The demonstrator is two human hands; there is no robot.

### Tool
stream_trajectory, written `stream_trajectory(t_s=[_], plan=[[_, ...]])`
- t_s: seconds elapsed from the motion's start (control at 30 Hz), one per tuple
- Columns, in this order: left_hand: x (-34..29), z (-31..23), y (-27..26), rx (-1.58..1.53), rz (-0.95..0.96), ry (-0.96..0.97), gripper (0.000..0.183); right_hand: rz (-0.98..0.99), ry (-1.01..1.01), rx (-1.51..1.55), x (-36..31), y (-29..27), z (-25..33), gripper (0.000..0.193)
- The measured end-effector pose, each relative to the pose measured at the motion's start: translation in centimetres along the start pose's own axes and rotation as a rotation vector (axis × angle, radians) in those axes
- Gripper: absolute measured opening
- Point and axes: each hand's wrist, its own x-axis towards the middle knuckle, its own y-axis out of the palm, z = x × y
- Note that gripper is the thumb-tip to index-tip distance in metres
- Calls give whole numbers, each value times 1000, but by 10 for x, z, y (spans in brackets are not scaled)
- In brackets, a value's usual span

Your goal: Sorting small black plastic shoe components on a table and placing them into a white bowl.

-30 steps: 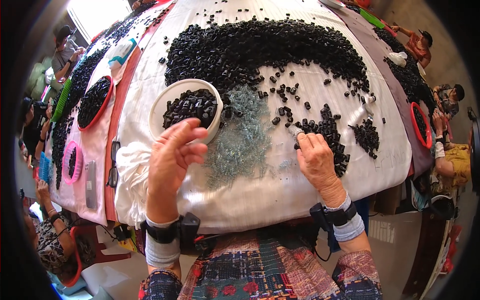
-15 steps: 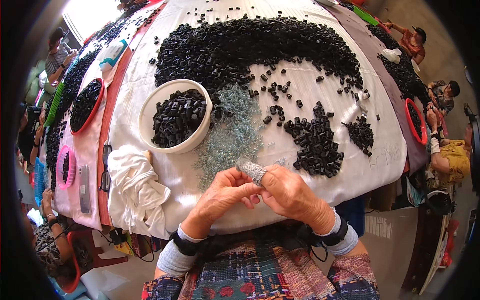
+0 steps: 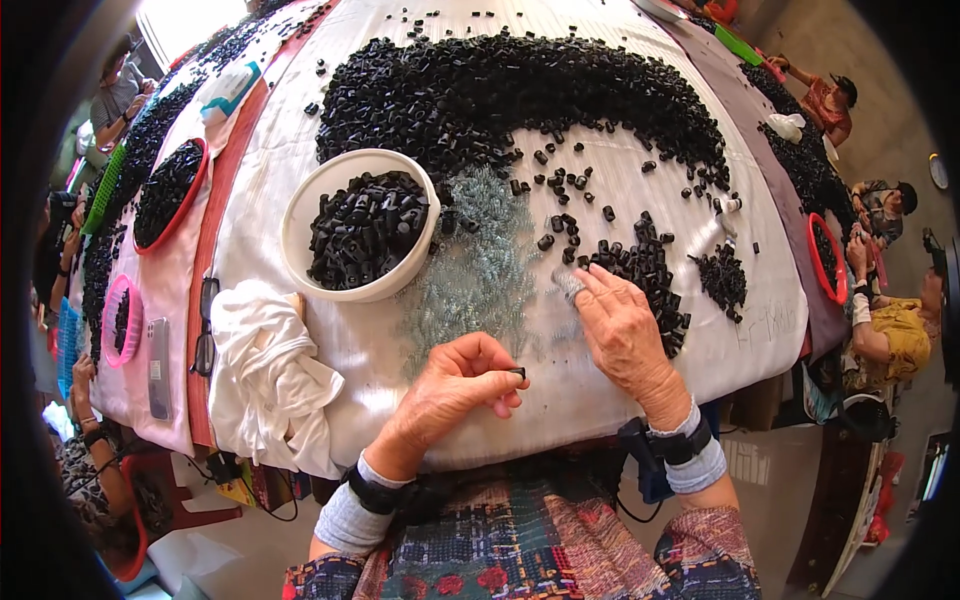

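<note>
Near the table's front edge, my left hand [image 3: 455, 395] is closed, with a small black plastic cap [image 3: 518, 372] pinched between thumb and forefinger. Its end points right. My right hand [image 3: 625, 325] is open, fingers stretched toward the near-left edge of a small heap of black caps [image 3: 640, 255]. A grey knitted finger cover [image 3: 568, 285] wraps one of its fingertips. Left of that heap lies a spread of tiny clear-bluish springs [image 3: 470, 270]. Beyond it, a white bowl [image 3: 293, 235] is filled with longer black pieces [image 3: 368, 230].
A large mound of black parts [image 3: 530, 90] covers the far table. Smaller black pieces [image 3: 722, 275] lie at the right. A white cloth [image 3: 265, 370], glasses [image 3: 206, 325] and a phone [image 3: 159, 368] are on the left. Other people [image 3: 830, 105] sit around the table with baskets [image 3: 827, 255].
My hands have parted. The right one has moved right and away to the small black heap; the left stays near its place, and the black cap in it now shows.
</note>
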Motion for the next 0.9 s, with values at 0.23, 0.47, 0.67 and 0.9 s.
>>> stream_trajectory(t_s=[0.23, 0.47, 0.67, 0.9], plan=[[-2, -1, 1, -13, -15, -11, 15, -49, 62, 216, -13, -11, -5, 23], [-4, 0, -1, 29, 11, -48, 24, -237, 241, 202, 1, -13, -21, 18], [-1, 6, -4, 4, 24, -12, 21, -209, 205, 177, 15, -5, -23, 25], [-3, 5, -3, -37, -4, -5, 17, -132, 312, 60, 10, -7, -34, 27]])
